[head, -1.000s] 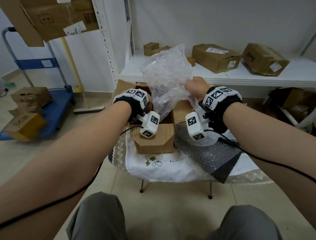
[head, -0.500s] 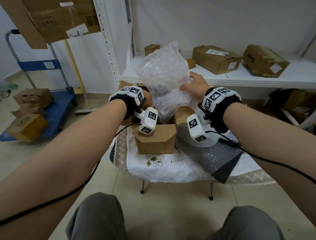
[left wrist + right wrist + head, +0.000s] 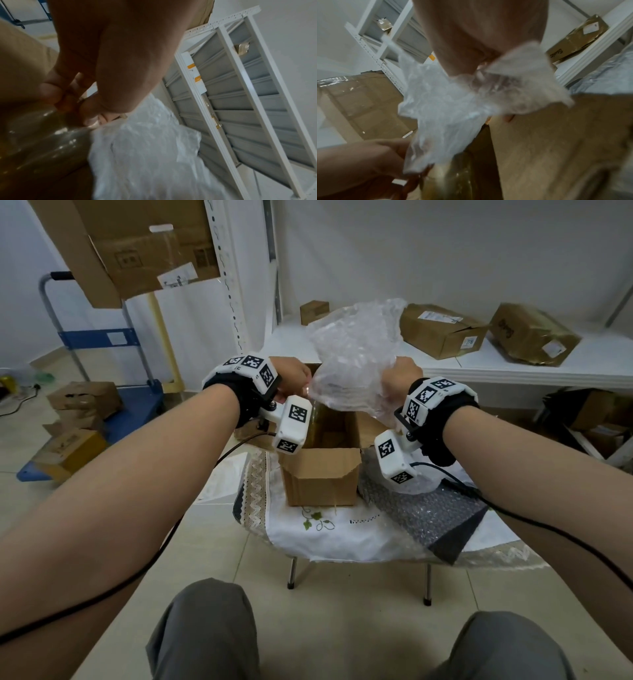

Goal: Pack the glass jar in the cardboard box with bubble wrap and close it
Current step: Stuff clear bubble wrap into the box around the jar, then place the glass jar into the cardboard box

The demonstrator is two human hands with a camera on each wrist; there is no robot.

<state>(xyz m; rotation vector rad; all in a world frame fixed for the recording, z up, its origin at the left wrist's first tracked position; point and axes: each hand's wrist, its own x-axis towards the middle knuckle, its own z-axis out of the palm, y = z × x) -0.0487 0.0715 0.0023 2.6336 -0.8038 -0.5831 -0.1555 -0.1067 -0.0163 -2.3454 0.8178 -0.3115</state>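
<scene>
A crumpled sheet of clear bubble wrap (image 3: 356, 354) hangs in the air above the open cardboard box (image 3: 322, 477), which stands on a small cloth-covered table (image 3: 335, 529). My left hand (image 3: 296, 380) pinches the wrap's left edge, thumb against fingertips (image 3: 89, 119). My right hand (image 3: 399, 376) grips the wrap's right side, with the wrap (image 3: 447, 102) bunched in its fingers. A glassy, yellowish shape (image 3: 452, 182), probably the glass jar, shows low in the box's opening. Most of it is hidden.
A second bubble wrap sheet (image 3: 421, 508) lies on the table right of the box, over a dark pad. Behind is a white shelf (image 3: 513, 368) with several cardboard boxes. A blue trolley (image 3: 113, 344) and more boxes stand on the floor at left.
The wrap has come up clear of the box, whose inside now shows. My left hand rose from beside the box to the wrap's left edge. My right hand keeps its grip.
</scene>
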